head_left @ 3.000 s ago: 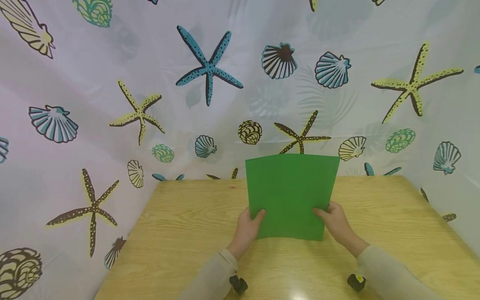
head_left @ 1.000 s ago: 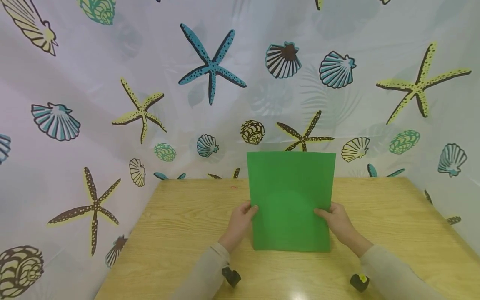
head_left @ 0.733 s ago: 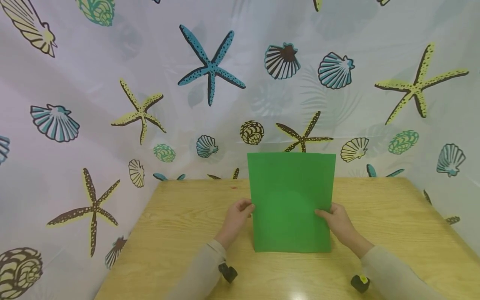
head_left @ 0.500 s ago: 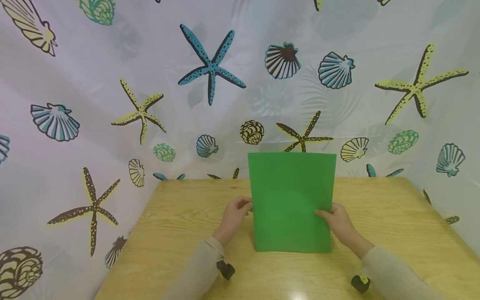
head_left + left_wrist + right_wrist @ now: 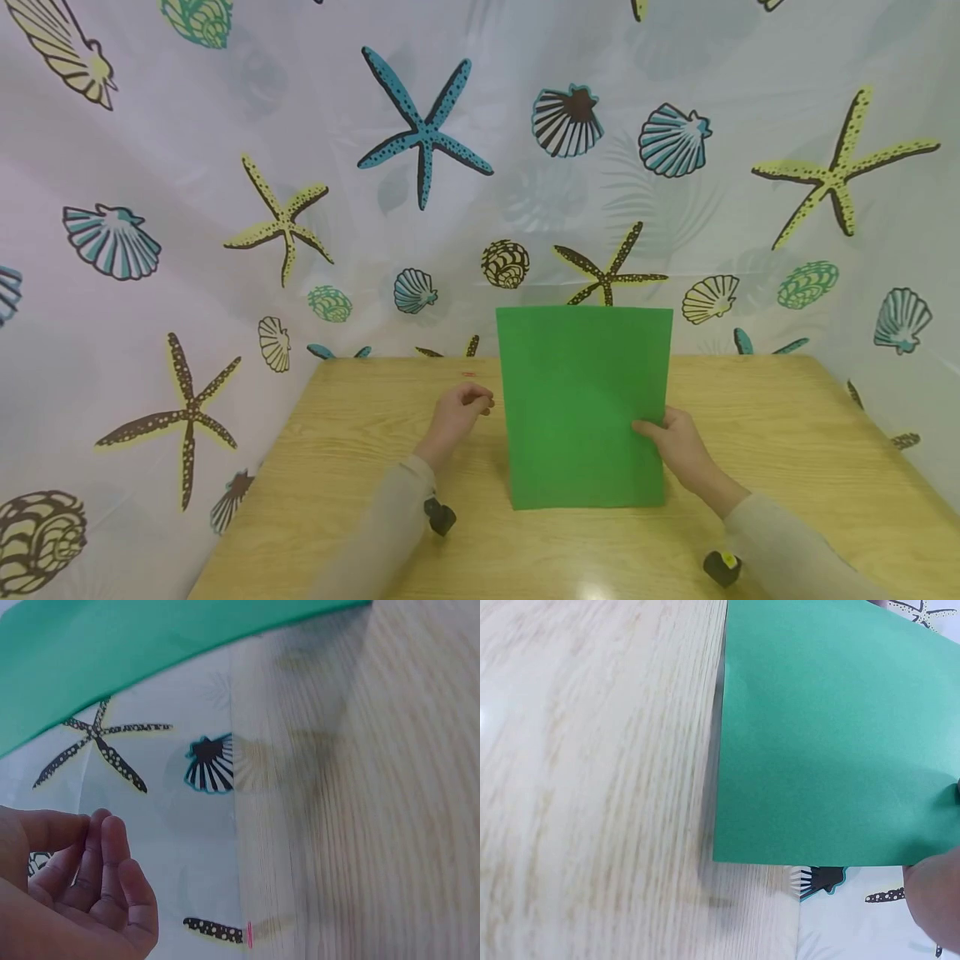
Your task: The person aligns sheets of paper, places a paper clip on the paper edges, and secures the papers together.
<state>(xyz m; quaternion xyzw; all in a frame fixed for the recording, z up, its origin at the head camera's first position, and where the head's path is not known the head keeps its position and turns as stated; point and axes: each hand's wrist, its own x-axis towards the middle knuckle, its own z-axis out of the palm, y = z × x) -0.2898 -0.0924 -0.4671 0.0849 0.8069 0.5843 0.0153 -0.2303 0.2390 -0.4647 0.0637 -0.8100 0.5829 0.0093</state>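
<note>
My right hand [image 5: 686,446] grips a green sheet of paper [image 5: 581,400] by its right edge, thumb on the near face and fingers hidden behind. The sheet stands nearly upright, its lower edge low over the wooden table. To the left of the sheet, my left hand [image 5: 455,417] is apart from it with nothing held. In the left wrist view its fingers [image 5: 112,847] bend loosely, the thumb tip close to the index fingertip. A small red paper clip [image 5: 468,374] lies near the table's back edge, beyond the left hand; it shows as a thin pink line in the left wrist view.
The wooden table [image 5: 360,433] carries all of this. A white curtain [image 5: 465,200] printed with starfish and shells closes off the back and both sides. Small black devices are worn at the left wrist [image 5: 439,517] and the right wrist [image 5: 722,568].
My left hand has let go of the sheet's left edge and moved left and slightly farther back. The right hand keeps its hold; the sheet has flattened and come lower.
</note>
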